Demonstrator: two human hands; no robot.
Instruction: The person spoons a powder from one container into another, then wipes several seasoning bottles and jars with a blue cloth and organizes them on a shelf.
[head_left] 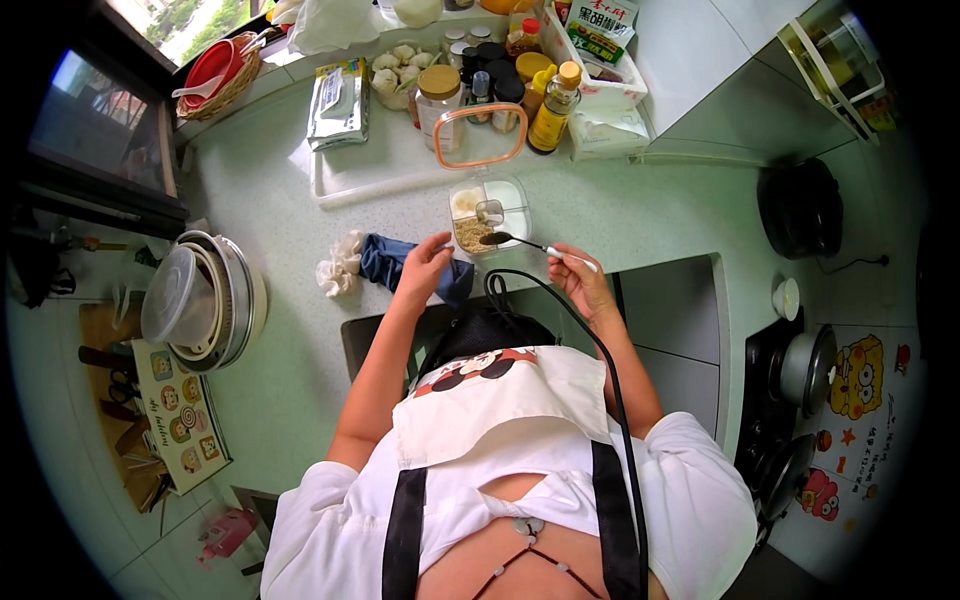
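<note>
A clear seasoning box (528,212) with several compartments stands on the counter in front of me, its orange-rimmed lid (480,138) raised at the back. White powder fills the right compartments, and brownish granules lie in the near left one. My right hand (582,285) grips a spoon (526,243) by its white handle. The dark bowl of the spoon is over the near part of the box; whether it touches the granules I cannot tell. My left hand (428,268) is beside the box's left side, fingers stretched toward it and holding nothing visible.
Blue and white cloths (390,262) lie left of the box. Behind it, a white tray (375,180) bears jars, garlic and an oil bottle (554,110). Stacked bowls (240,300) stand left, pots (800,370) right. A black cable (600,345) curves past my right arm.
</note>
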